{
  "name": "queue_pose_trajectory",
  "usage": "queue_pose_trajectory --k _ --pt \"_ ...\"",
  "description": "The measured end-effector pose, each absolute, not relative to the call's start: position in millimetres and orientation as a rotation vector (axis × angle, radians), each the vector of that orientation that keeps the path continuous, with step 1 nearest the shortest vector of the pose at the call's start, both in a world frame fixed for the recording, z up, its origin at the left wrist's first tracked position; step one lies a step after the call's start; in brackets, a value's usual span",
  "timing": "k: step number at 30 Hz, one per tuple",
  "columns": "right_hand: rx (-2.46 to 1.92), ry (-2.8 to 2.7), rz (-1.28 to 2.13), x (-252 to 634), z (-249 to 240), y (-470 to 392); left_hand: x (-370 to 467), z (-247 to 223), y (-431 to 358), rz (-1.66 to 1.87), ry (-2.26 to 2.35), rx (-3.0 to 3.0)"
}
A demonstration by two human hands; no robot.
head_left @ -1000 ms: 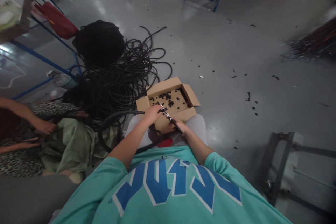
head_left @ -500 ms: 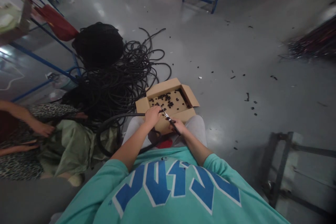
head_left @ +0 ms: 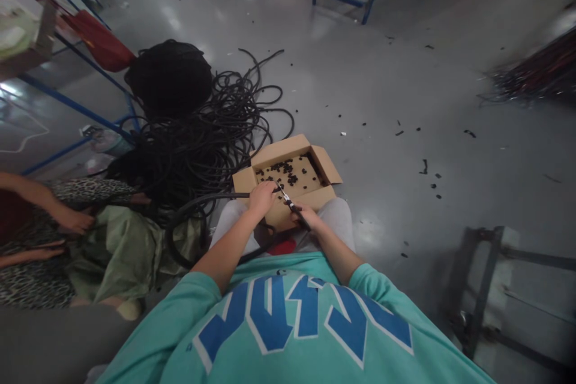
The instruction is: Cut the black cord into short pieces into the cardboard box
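My left hand (head_left: pixel 262 199) is closed around a black hose (head_left: pixel 216 195) close to its end, over the near left part of an open cardboard box (head_left: pixel 310 197). In my right hand (head_left: pixel 307 218) are the dark handles of a cutting tool that looks like scissors (head_left: pixel 288 200). Its metal blades point up and left and meet the hose end beside my left fingers. Whether the blades are fully closed is too small to tell. Several short black cut pieces (head_left: pixel 291 179) lie scattered on the bottom of the box, which stands between my knees.
A large tangle of black hose (head_left: pixel 193 144) and a round black bundle (head_left: pixel 168 78) lie to the left. Another person's hand (head_left: pixel 76 222) is at the far left, near green cloth. Black scraps (head_left: pixel 423 166) dot the floor on the right. A metal frame (head_left: pixel 495 288) stands lower right.
The blades of the cutting tool appear closer together than before, and its handles have shifted slightly. My left hand and the hose stay nearly in place.
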State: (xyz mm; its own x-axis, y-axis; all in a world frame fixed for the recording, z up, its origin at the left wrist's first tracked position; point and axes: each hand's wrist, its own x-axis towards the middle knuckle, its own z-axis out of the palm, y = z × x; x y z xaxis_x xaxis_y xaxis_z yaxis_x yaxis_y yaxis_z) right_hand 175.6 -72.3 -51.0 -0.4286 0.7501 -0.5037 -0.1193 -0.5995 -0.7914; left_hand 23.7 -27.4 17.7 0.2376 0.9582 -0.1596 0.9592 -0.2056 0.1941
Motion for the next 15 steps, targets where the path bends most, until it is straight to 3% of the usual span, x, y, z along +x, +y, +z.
queue_pose_trajectory --k 6,15 --pt "-1.225 -0.999 2.042 175.2 -55.4 -69.9 23.1 19.7 -30.6 -0.043 1.689 2.398" --pt "-1.484 -1.286 1.677 167.3 -54.0 -66.1 20.0 14.6 -32.7 0.007 1.748 2.42"
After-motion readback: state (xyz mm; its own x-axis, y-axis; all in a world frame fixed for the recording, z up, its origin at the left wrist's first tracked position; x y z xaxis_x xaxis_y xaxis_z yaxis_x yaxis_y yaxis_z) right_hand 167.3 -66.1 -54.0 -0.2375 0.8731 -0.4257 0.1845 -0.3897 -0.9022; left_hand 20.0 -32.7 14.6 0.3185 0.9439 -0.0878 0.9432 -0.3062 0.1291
